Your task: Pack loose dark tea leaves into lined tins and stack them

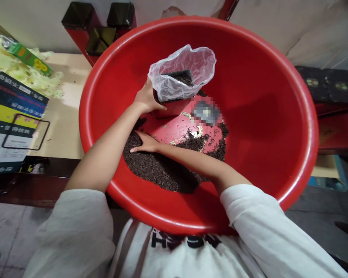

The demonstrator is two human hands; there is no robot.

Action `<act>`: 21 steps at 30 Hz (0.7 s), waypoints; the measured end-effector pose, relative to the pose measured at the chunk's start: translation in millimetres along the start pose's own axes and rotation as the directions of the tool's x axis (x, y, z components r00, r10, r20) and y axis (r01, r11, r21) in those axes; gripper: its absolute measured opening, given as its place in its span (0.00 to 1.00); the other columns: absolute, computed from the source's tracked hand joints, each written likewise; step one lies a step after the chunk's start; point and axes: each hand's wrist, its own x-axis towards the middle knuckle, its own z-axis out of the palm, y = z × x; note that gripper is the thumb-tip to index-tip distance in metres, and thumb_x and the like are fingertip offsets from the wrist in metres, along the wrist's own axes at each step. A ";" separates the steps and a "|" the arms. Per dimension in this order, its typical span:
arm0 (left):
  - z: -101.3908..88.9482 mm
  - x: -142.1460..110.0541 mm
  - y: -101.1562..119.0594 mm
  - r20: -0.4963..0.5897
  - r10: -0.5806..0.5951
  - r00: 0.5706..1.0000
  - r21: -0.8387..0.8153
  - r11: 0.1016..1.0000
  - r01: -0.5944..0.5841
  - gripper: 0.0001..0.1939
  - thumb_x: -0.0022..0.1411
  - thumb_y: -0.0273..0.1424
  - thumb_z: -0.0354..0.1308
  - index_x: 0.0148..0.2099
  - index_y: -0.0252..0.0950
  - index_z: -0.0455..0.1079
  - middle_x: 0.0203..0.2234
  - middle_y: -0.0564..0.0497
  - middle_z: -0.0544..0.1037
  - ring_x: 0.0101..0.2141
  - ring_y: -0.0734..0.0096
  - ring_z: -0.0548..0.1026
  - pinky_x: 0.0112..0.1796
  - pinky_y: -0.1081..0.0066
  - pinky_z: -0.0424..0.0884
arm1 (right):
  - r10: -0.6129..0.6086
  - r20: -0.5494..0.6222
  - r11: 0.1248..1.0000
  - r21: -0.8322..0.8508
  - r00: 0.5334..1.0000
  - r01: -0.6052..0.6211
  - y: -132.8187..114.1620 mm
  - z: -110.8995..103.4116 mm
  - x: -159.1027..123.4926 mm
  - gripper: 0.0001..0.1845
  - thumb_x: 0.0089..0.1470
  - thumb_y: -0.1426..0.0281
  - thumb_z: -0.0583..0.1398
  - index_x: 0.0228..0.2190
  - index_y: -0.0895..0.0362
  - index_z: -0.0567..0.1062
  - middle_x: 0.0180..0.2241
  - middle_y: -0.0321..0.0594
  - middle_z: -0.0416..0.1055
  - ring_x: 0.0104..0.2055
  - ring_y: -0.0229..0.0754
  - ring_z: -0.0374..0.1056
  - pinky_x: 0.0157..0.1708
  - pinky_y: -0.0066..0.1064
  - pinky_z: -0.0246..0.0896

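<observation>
A large red plastic basin (266,127) holds a heap of dark dried leaves (162,175) that look like tea. My left hand (147,98) grips the left side of an upright red tin (172,108) inside the basin. Lining the tin, a clear plastic bag (201,63) spreads over its rim, with dark leaves visible within. My right hand (146,143) reaches into the heap at the basin's left, thumb and fingers apart, some fingertips hidden among the leaves. A red printed sheet or box surface (162,135) with a blurred patch lies on the basin floor, strewn with leaves.
Behind the basin's left rim stand several open tins (101,38). On the table (68,104) at left are a printed carton (11,123), a green box (30,58) and pale artificial flowers (50,87). Dark-lidded red containers (336,127) stand at right.
</observation>
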 end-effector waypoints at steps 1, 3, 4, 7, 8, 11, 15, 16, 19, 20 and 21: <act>-0.1 0.5 -0.5 -0.001 -0.007 1.000 0.000 1.000 0.007 0.54 0.26 0.35 0.76 0.58 0.41 0.59 0.60 0.47 0.62 0.63 0.44 0.53 0.63 0.55 0.51 | -0.009 0.029 0.999 0.053 1.000 0.007 -1.6 -0.5 -4.7 0.53 0.42 0.53 0.67 0.61 0.64 0.54 0.63 0.53 0.54 0.65 0.48 0.52 0.64 0.35 0.45; -0.3 1.6 -1.5 0.004 -0.012 1.000 -0.002 1.000 0.012 0.53 0.26 0.35 0.76 0.58 0.40 0.59 0.60 0.47 0.62 0.63 0.45 0.53 0.64 0.56 0.50 | 0.024 0.119 0.991 0.131 0.993 -0.040 -4.6 -3.2 -17.7 0.49 0.40 0.54 0.68 0.58 0.62 0.60 0.59 0.49 0.61 0.60 0.47 0.59 0.62 0.35 0.50; -0.6 2.1 -2.0 0.009 -0.012 1.000 -0.003 1.000 0.012 0.53 0.26 0.35 0.76 0.58 0.40 0.60 0.60 0.46 0.63 0.63 0.45 0.53 0.64 0.56 0.50 | 0.054 0.170 0.985 0.150 0.984 -0.080 -5.9 -5.4 -25.1 0.48 0.39 0.55 0.69 0.57 0.61 0.61 0.58 0.49 0.63 0.58 0.48 0.62 0.60 0.36 0.52; -1.4 2.7 -2.4 0.011 -0.006 1.000 -0.005 1.000 0.006 0.55 0.25 0.36 0.77 0.58 0.38 0.59 0.60 0.45 0.62 0.63 0.44 0.53 0.64 0.56 0.48 | 0.093 0.314 0.976 0.160 0.945 -0.149 -8.8 -13.7 -47.5 0.47 0.33 0.58 0.71 0.53 0.62 0.66 0.54 0.48 0.68 0.54 0.48 0.66 0.58 0.35 0.57; -1.7 2.5 -2.3 0.006 -0.005 1.000 -0.006 1.000 0.005 0.56 0.25 0.36 0.77 0.59 0.38 0.58 0.60 0.44 0.61 0.63 0.44 0.53 0.64 0.56 0.47 | 0.090 0.353 0.974 0.164 0.931 -0.157 -9.3 -16.3 -54.1 0.45 0.31 0.59 0.72 0.51 0.62 0.68 0.52 0.47 0.70 0.53 0.48 0.67 0.57 0.34 0.58; -2.1 2.0 -2.1 0.001 -0.012 1.000 -0.010 1.000 0.012 0.57 0.24 0.37 0.77 0.59 0.38 0.58 0.62 0.42 0.58 0.63 0.43 0.53 0.64 0.55 0.48 | 0.114 0.449 0.961 0.177 0.886 -0.213 -9.3 -21.7 -70.6 0.34 0.29 0.65 0.72 0.43 0.60 0.73 0.44 0.41 0.75 0.48 0.46 0.70 0.51 0.32 0.63; -2.2 2.1 -4.2 0.004 -0.010 1.000 -0.010 1.000 0.010 0.58 0.23 0.39 0.76 0.59 0.39 0.58 0.63 0.43 0.57 0.62 0.42 0.54 0.63 0.53 0.49 | 0.219 0.479 0.938 0.136 0.850 -0.318 -8.4 -24.3 -90.9 0.23 0.29 0.75 0.68 0.34 0.61 0.75 0.36 0.36 0.76 0.40 0.43 0.71 0.43 0.29 0.65; -2.3 2.3 -5.1 0.000 -0.004 1.000 -0.005 1.000 0.004 0.58 0.23 0.39 0.76 0.59 0.39 0.58 0.63 0.42 0.57 0.62 0.42 0.54 0.63 0.52 0.50 | 0.235 0.467 0.933 0.139 0.852 -0.333 -8.1 -25.1 -96.7 0.22 0.28 0.76 0.68 0.33 0.61 0.75 0.34 0.35 0.76 0.39 0.42 0.71 0.41 0.28 0.65; -3.2 2.7 -7.4 0.014 0.039 0.999 0.042 0.998 -0.039 0.56 0.27 0.41 0.75 0.60 0.39 0.57 0.62 0.43 0.59 0.62 0.43 0.55 0.63 0.53 0.50 | 0.289 0.424 0.896 0.197 0.858 -0.399 -7.2 -30.0 -115.1 0.19 0.27 0.75 0.68 0.28 0.60 0.74 0.27 0.31 0.73 0.34 0.39 0.69 0.37 0.27 0.63; -3.7 2.5 -7.6 0.027 0.064 0.998 0.071 0.995 -0.066 0.55 0.29 0.41 0.75 0.60 0.39 0.57 0.62 0.43 0.60 0.62 0.44 0.54 0.63 0.53 0.50 | 0.313 0.407 0.870 0.238 0.858 -0.431 -7.0 -32.8 -121.1 0.18 0.27 0.74 0.68 0.27 0.60 0.73 0.25 0.30 0.72 0.32 0.38 0.68 0.35 0.27 0.63; -4.3 2.2 -7.5 0.044 0.090 0.995 0.109 0.990 -0.095 0.54 0.31 0.41 0.74 0.61 0.40 0.57 0.61 0.44 0.60 0.63 0.45 0.54 0.63 0.54 0.51 | 0.338 0.386 0.839 0.289 0.858 -0.461 -7.1 -36.3 -126.5 0.17 0.26 0.73 0.68 0.25 0.60 0.72 0.24 0.29 0.70 0.30 0.37 0.66 0.34 0.27 0.62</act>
